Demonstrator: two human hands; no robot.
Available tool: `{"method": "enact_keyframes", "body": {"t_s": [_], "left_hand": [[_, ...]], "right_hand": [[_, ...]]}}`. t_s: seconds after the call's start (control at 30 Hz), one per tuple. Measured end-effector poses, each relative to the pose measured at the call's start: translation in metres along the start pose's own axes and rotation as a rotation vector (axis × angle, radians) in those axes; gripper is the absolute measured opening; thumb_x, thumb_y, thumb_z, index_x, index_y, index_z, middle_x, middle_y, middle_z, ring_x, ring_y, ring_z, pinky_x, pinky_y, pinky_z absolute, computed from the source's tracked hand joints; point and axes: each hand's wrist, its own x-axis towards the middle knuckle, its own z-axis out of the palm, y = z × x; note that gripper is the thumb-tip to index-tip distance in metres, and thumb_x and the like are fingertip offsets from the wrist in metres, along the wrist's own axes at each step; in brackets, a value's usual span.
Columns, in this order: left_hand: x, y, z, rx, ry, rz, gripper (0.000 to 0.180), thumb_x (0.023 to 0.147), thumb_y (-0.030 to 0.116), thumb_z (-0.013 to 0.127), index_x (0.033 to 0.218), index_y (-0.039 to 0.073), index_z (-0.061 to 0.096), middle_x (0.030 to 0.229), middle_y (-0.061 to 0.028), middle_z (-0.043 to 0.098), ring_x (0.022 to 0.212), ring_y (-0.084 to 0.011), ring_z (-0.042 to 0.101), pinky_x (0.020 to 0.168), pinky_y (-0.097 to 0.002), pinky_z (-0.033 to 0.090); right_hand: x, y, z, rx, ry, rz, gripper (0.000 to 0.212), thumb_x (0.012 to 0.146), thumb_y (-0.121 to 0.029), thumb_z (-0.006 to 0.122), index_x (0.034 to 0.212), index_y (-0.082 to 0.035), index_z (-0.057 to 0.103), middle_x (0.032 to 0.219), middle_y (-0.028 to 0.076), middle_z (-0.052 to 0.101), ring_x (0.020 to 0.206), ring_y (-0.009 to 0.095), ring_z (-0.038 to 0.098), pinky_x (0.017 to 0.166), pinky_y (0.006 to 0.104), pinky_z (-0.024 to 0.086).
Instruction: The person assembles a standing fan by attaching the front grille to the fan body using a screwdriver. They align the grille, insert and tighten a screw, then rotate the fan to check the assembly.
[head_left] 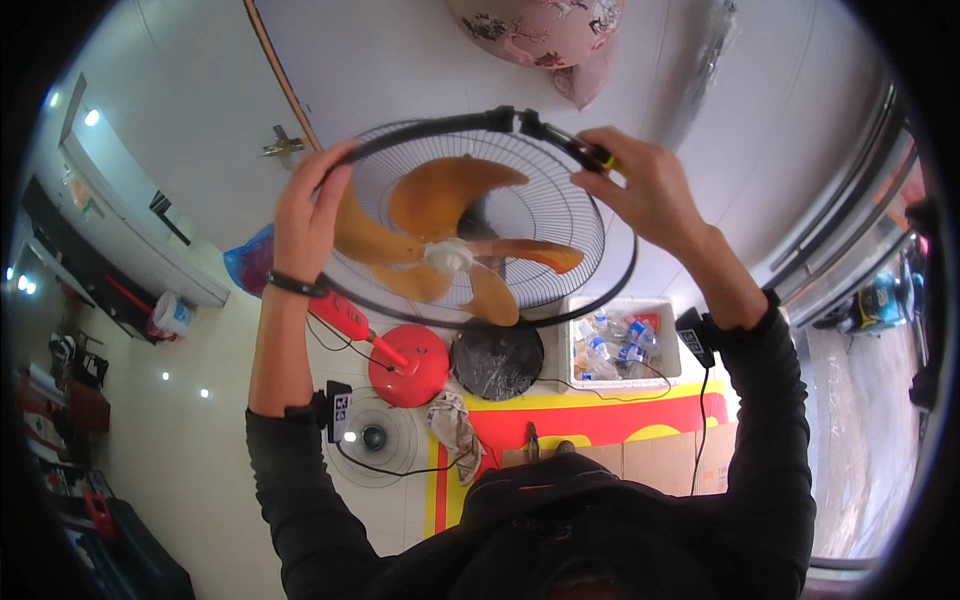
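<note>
My left hand (308,210) is closed on the left side of a thin black fan guard ring (425,130), which has a gap at its top. My right hand (650,185) grips a screwdriver (602,158) with a black and yellow handle, alongside the ring's right end. Behind the ring stands a fan with amber translucent blades (450,195), a pale hub (447,257) and a wire rear grille (570,195). Part of the ring passes in front of the grille's lower edge.
Below stand a red fan base (410,365), a black round base (497,360) and a white foam box (672,372) of plastic bottles. A wire front grille (375,470) and a rag (455,430) lie on the floor. A pink patterned cover (545,30) hangs above.
</note>
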Motion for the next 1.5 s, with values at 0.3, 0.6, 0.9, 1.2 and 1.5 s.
{"method": "enact_keyframes", "body": {"t_s": [0.3,0.6,0.9,1.2,1.5], "left_hand": [[0.033,-0.075,0.014,0.139,-0.038,0.122,0.030,0.094,-0.002,0.056,0.121,0.007,0.066,0.106,-0.0109,0.063,0.093,-0.0263,0.062,0.082,-0.0312,0.049],[0.027,-0.104,0.019,0.030,-0.120,0.123,0.034,0.090,-0.009,0.057,0.119,0.005,0.068,0.111,-0.0115,0.059,0.099,-0.0273,0.060,0.081,-0.0294,0.049],[0.022,-0.098,0.033,0.133,0.015,0.224,0.037,0.086,-0.014,0.058,0.118,0.002,0.068,0.108,-0.0122,0.058,0.099,-0.0287,0.060,0.085,-0.0334,0.049],[0.021,-0.097,0.036,0.168,-0.007,0.119,0.037,0.092,-0.008,0.057,0.123,0.007,0.067,0.111,-0.0115,0.058,0.103,-0.0274,0.060,0.089,-0.0333,0.049],[-0.012,-0.108,0.035,0.399,0.203,0.154,0.055,0.094,0.011,0.067,0.143,-0.001,0.045,0.129,-0.0154,0.059,0.117,-0.0291,0.058,0.101,-0.0406,0.048]], "right_hand": [[0.029,0.034,0.060,-0.082,0.109,-0.054,0.030,0.085,-0.023,0.074,0.112,-0.012,0.065,0.097,0.005,0.069,0.080,0.028,0.069,0.069,0.0380,0.054],[0.022,0.031,0.060,-0.145,0.086,-0.017,0.032,0.082,-0.015,0.076,0.113,-0.013,0.068,0.098,0.002,0.068,0.078,0.025,0.068,0.067,0.0340,0.054],[-0.005,0.045,0.062,-0.196,0.065,0.168,0.029,0.086,-0.020,0.076,0.114,-0.013,0.069,0.101,0.003,0.069,0.079,0.023,0.070,0.069,0.0338,0.055],[-0.058,0.100,0.085,-0.107,-0.046,0.552,0.036,0.084,-0.028,0.078,0.114,-0.011,0.070,0.095,0.008,0.073,0.087,0.025,0.070,0.076,0.0354,0.054],[-0.121,0.147,0.141,0.028,-0.099,0.705,0.040,0.084,-0.034,0.076,0.112,-0.007,0.068,0.089,0.012,0.072,0.083,0.030,0.069,0.075,0.0395,0.053]]}}
